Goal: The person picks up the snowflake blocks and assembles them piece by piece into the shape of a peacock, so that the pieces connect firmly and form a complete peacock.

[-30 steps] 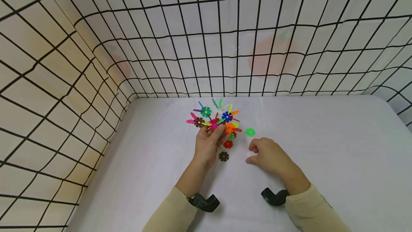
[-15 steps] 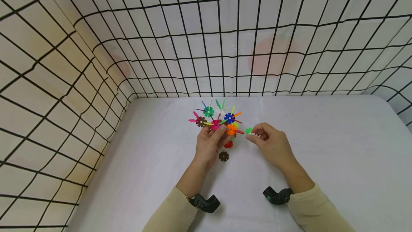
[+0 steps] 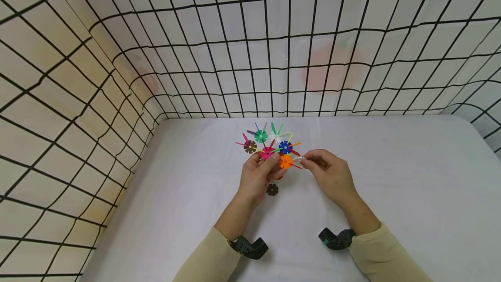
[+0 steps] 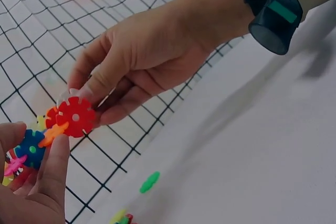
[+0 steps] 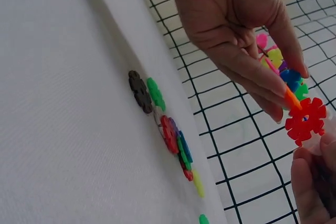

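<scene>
My left hand (image 3: 255, 178) grips a built cluster of interlocking snowflake discs, with a pink disc (image 3: 267, 153), a blue disc (image 3: 285, 147) and an orange disc (image 3: 285, 161) facing up. At the cluster's right edge, my right hand (image 3: 328, 173) pinches a clear white disc (image 3: 299, 159) between thumb and fingertips. In the left wrist view the white disc (image 4: 67, 96) is right behind a red disc (image 4: 76, 117) of the cluster; whether their slots are joined I cannot tell. Fingers hide part of the cluster.
Below the hands, a dark brown disc (image 5: 140, 92) and several loose coloured discs, among them a red disc (image 5: 168, 135), lie on the white cloth (image 3: 176, 212). A single green disc (image 4: 150, 182) lies apart. Black wire grid (image 3: 250, 55) walls stand behind and left.
The right hand has picked a white disc off the cloth and brought it up and left to the cluster. The left hand has turned the cluster and shifted it slightly right.
</scene>
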`<state>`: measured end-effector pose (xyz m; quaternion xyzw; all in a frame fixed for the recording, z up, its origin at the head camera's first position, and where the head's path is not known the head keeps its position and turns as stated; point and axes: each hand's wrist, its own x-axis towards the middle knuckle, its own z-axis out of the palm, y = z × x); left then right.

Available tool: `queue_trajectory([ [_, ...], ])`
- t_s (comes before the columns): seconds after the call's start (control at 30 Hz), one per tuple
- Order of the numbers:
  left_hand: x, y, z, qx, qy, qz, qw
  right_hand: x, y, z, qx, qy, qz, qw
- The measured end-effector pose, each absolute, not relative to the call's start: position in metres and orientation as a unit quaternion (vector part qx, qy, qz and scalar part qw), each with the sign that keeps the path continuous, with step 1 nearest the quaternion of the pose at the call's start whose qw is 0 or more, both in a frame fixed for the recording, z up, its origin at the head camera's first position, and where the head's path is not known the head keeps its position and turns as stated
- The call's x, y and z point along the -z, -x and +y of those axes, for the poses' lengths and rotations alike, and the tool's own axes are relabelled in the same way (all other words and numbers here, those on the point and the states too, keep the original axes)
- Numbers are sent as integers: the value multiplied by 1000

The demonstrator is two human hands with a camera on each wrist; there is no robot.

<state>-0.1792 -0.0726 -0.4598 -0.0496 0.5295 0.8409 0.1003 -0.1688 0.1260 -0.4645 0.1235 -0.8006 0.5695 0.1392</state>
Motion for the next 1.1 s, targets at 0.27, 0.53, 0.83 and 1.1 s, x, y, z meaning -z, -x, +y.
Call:
queue_trajectory([
  [0.27,459,180,-73,-836,41,536,111,470,172,128,-513,-205,-795,250],
  [0.53,459,179,-74,-832,31,543,113,470,173,129,-456,-218,-810,297],
  [0.83,457,178,-77,-828,32,546,121,472,173,127,-429,-234,-810,324],
  [1.1,458,178,-75,-821,25,559,115,472,172,124,-428,-244,-801,339],
])
